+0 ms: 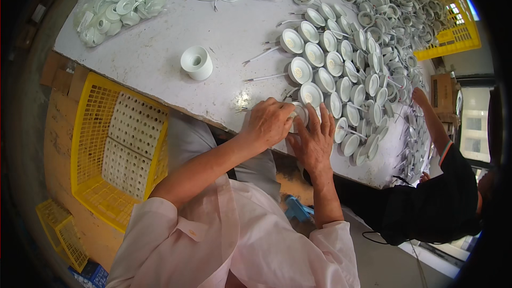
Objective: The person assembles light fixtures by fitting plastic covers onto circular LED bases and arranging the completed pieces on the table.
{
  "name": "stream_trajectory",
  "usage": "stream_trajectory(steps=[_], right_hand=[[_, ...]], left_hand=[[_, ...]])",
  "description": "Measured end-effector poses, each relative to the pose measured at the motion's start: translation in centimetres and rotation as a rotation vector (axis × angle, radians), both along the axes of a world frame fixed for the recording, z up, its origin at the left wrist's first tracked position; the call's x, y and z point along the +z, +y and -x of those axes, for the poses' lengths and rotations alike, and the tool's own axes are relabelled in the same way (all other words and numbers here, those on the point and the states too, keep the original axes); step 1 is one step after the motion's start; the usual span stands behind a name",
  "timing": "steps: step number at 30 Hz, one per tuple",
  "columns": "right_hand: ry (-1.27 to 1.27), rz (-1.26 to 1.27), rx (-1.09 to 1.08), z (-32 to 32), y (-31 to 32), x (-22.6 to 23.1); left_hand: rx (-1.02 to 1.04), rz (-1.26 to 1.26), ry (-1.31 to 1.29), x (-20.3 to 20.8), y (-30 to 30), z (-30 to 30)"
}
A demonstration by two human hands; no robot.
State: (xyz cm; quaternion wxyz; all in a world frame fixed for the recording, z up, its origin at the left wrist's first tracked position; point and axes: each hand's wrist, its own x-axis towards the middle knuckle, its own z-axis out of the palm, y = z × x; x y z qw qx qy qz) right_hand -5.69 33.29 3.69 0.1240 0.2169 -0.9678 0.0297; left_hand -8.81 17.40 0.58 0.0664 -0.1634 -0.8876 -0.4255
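Note:
A white round downlight fitting (301,114) is at the table's near edge, partly hidden between my two hands. My left hand (271,121) is closed, with bent fingers and thumb at the fitting's left side. My right hand (316,146) holds the fitting's near right side with thumb and index finger; its other fingers stretch over the neighbouring fittings. Just beyond my fingertips, a white downlight (310,95) lies face up among close rows of similar ones. Short white wires (265,78) stick out to the left of these rows.
A white spool-like roll (197,63) stands on the white table (234,37). At the far left lies a clear bag of white round parts (125,8). Many fittings are piled at the back right, near a yellow crate (450,37). Another yellow crate (88,154) stands below left. A co-worker's arm (434,120) reaches in from the right.

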Motion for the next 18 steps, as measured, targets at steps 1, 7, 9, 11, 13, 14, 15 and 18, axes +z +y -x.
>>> stream_trajectory(steps=[1, 7, 9, 11, 13, 14, 15, 18], right_hand=[[0.002, -0.002, -0.001, -0.1, 0.1, 0.3], [0.014, 0.086, -0.040, -0.3, 1.2, 3.3], [0.039, 0.137, -0.053, 0.1, 2.2, 4.1], [0.120, 0.221, -0.048, 1.0, 2.7, 5.0], [0.147, 0.295, -0.003, 3.6, 3.1, 5.1], [0.148, 0.364, 0.028, 4.5, 2.8, 5.2], [0.177, 0.413, 0.051, 6.2, 1.9, 5.8], [0.165, 0.423, 0.126, 12.8, -0.1, 5.5]], left_hand=[[0.002, -0.018, 0.011, -0.1, 0.0, 0.0], [0.030, -0.066, 0.121, 0.1, -0.7, 0.2], [0.040, -0.095, 0.169, 0.5, -1.3, 0.1], [0.038, -0.229, 0.157, 1.1, -2.6, -0.4], [0.034, -0.250, 0.187, 1.1, -4.0, -0.7], [0.022, -0.275, 0.191, 1.2, -4.8, -1.4], [0.032, -0.269, 0.204, 1.0, -5.4, -1.9], [0.065, -0.312, 0.203, 0.0, -7.0, -3.0]])
